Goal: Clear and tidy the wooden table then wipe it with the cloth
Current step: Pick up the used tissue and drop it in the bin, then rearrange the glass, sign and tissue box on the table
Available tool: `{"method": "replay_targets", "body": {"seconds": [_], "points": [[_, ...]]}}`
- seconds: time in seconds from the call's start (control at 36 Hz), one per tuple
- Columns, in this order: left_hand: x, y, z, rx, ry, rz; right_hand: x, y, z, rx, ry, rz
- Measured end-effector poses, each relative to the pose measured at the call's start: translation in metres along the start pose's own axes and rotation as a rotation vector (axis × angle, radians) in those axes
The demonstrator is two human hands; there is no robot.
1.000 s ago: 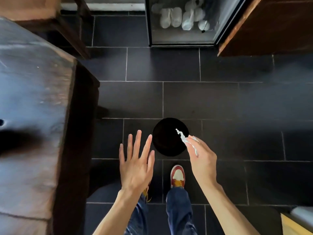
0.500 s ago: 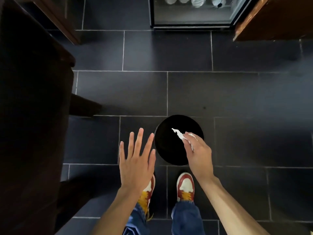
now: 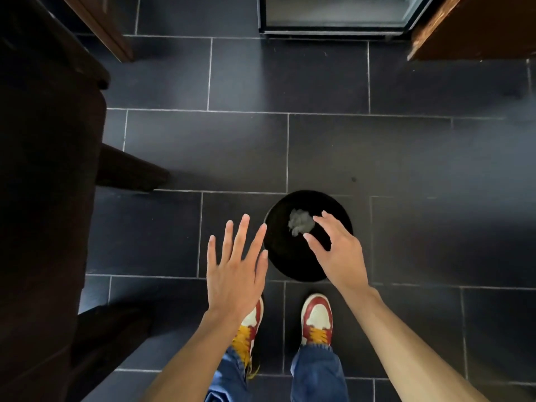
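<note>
A round black bin [image 3: 290,265] stands on the dark tiled floor just ahead of my feet. A crumpled pale wad of paper [image 3: 301,222] is inside the bin's opening, apart from my fingers. My right hand [image 3: 336,250] hovers over the bin with fingers spread and nothing in it. My left hand [image 3: 236,271] is held flat with fingers straight, just left of the bin, empty. The dark wooden table [image 3: 49,169] fills the left edge of the view, mostly in shadow.
A table leg [image 3: 130,169] sticks out onto the floor at left. A glass-fronted cabinet [image 3: 336,13] stands at the top, with brown wooden furniture [image 3: 475,27] at the top right. My red, white and yellow shoes [image 3: 316,317] are behind the bin.
My right hand was pinching the white wad over the bin; its fingers have opened and the wad has dropped into the bin. The view has tilted further down.
</note>
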State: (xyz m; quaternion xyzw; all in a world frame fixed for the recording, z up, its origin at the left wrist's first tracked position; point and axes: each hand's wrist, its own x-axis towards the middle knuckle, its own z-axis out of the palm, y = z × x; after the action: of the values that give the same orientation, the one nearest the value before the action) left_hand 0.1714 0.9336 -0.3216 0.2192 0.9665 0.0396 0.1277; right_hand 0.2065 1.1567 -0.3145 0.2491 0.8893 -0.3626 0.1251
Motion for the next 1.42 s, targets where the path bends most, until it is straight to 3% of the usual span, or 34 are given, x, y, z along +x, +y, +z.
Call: {"method": "replay_targets", "body": {"seconds": [0.17,0.5,0.92,1.42], "points": [[-0.005,0.003,-0.019,0.007,-0.016,-0.001,-0.024,-0.002,-0.024,-0.126,0.074,-0.016],[-0.038,0.015,-0.096,0.011,-0.016,-0.032,-0.09,-0.016,-0.089,-0.387,0.051,-0.1],[-0.136,0.057,-0.277,-0.011,0.03,-0.035,-0.215,-0.122,-0.224,-0.436,0.133,-0.007],[-0.233,0.092,-0.469,-0.051,0.271,-0.012,-0.352,-0.236,-0.363,-0.474,0.319,-0.154]]}}
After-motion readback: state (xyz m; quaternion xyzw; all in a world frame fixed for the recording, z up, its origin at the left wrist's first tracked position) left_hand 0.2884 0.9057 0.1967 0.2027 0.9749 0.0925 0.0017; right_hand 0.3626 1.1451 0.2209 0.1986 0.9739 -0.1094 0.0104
